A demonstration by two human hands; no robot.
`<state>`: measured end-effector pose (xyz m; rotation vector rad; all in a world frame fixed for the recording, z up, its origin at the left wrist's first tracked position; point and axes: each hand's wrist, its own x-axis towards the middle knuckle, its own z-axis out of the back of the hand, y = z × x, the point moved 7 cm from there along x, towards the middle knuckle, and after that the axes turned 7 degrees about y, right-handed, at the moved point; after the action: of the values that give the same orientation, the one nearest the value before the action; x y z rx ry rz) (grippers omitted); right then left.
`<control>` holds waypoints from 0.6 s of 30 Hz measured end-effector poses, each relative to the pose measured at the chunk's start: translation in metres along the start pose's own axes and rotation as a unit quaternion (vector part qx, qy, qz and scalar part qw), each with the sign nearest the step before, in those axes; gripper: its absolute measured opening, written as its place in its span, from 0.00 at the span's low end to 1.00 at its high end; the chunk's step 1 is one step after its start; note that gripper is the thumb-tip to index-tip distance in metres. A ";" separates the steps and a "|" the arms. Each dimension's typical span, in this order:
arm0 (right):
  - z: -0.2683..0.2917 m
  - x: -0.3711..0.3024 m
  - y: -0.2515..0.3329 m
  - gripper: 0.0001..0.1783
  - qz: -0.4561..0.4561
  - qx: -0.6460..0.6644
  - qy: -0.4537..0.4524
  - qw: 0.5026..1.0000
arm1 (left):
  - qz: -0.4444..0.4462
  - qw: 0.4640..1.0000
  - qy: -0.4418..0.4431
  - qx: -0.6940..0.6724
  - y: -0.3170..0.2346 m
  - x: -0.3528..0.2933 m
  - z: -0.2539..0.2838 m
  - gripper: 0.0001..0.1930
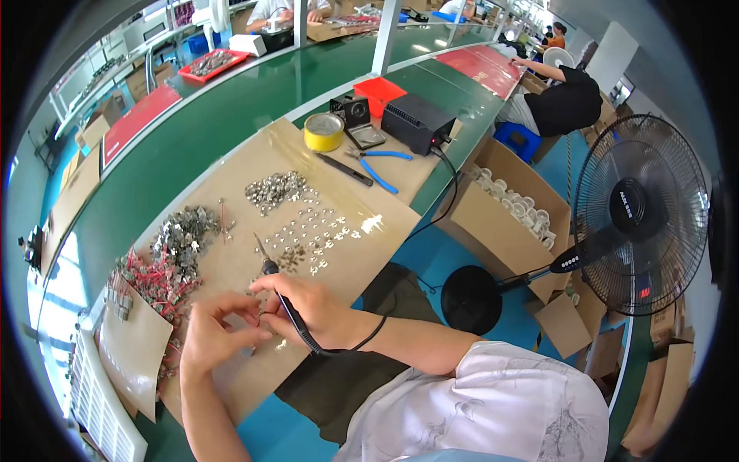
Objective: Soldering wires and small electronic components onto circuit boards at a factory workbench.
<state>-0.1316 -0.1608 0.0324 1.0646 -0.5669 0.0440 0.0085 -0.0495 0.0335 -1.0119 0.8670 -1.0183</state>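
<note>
Bright light glares off the brown board (223, 258), straight lines bending rimward.

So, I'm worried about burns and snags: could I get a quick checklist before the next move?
1. Slim black-handled soldering iron held in the right hand: ok.
2. Its thin metal tip pointing away from the fingers of both hands: ok, it points over the flat brown work surface.
3. Black rubbery cord clear of the right forearm: not ok, it crosses it.
4. Blue-handled metal pliers out of the hands' way: ok, they lie farther up the work surface.
5. Left hand gripping a part securely: cannot tell, the fingers hide it.
6. Tip hot: cannot tell.
</note>
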 end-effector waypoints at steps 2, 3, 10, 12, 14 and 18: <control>-0.004 0.003 -0.011 0.27 -0.045 0.056 0.027 0.997 | 0.020 0.996 0.015 0.080 0.009 0.003 -0.003 0.17; -0.003 0.004 -0.011 0.27 -0.042 0.055 0.025 0.997 | 0.055 0.993 0.005 0.105 0.016 0.004 0.000 0.12; -0.009 0.011 -0.014 0.33 -0.043 0.054 0.060 0.996 | 0.101 0.995 0.011 0.009 0.034 0.001 0.006 0.09; -0.013 0.013 -0.014 0.33 -0.038 0.052 0.068 0.996 | 0.071 0.991 0.021 0.109 0.024 0.000 0.011 0.09; -0.017 0.014 -0.011 0.34 0.002 0.016 0.074 0.997 | 0.068 0.989 0.032 0.128 0.020 -0.003 0.015 0.08; -0.025 0.015 -0.016 0.34 0.022 0.017 0.078 0.997 | 0.131 0.980 0.062 0.135 0.024 -0.007 0.018 0.10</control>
<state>-0.1037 -0.1509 0.0170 1.0720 -0.4499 0.1735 0.0295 -0.0340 0.0168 -0.5912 0.9086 -0.9491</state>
